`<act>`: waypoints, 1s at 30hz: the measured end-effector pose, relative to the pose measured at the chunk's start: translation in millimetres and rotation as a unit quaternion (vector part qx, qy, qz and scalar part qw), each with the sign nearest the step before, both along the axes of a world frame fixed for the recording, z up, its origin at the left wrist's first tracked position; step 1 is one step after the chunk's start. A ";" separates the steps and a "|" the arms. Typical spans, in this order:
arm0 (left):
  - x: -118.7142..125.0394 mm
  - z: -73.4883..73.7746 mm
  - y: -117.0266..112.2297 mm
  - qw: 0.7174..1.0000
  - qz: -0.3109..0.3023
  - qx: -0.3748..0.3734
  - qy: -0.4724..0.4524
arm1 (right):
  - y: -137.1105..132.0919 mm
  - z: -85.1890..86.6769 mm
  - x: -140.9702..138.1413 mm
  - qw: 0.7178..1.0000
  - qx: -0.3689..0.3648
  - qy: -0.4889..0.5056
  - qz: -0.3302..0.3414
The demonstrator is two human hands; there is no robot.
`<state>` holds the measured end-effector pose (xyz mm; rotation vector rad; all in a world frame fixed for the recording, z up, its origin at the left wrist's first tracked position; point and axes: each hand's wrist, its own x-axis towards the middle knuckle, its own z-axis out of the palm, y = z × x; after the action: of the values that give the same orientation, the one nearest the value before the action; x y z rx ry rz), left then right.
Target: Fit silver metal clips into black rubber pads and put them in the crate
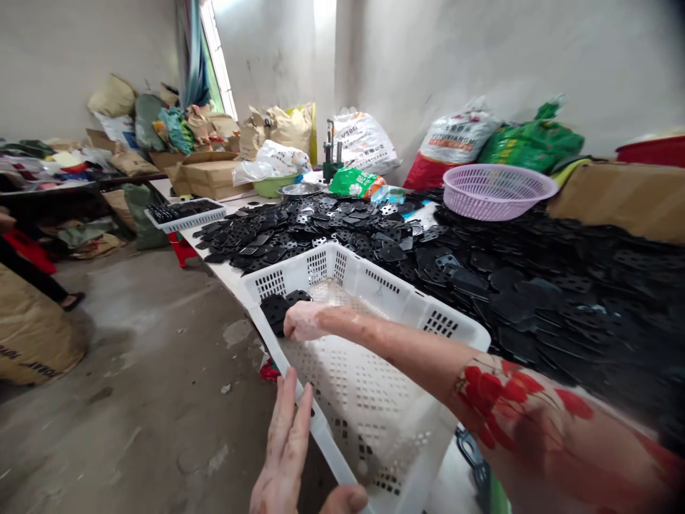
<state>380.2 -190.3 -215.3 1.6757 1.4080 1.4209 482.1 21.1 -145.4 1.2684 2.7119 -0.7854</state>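
A white plastic basket [374,285] with slotted walls sits at the table edge. Inside it, my right hand [306,320] is closed at the far left corner, on flat black perforated plates [275,308]; its fingertips are partly hidden. Most of the basket's floor shows bare. My left hand [286,450] lies along the near left rim, fingers stretched and thumb apart, holding nothing. Behind and right of the basket spreads a large heap of similar black plates [503,285].
A purple basket [497,189] rests on the heap, near a cardboard box [615,196]. At the back left stand a filled white tray [187,216] and an open carton [208,177]. Sacks [454,139] line the wall. Another person's leg [40,275] shows at far left.
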 end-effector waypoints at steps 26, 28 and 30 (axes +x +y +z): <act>-8.1 3.1 1.5 0.996 -0.001 -0.010 0.086 | -24.2 21.5 18.3 0.993 0.052 -0.076 0.077; -10.5 0.5 4.3 0.989 -0.016 0.013 0.149 | -41.7 33.6 43.7 0.995 0.070 -0.031 0.060; -8.1 -0.1 6.4 0.983 0.002 0.057 0.172 | -62.2 43.6 84.3 0.993 0.105 0.056 0.021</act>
<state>372.1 -184.0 -215.3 2.0711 1.5333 1.2769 566.4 -41.1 -101.8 1.2349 2.9679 -0.5984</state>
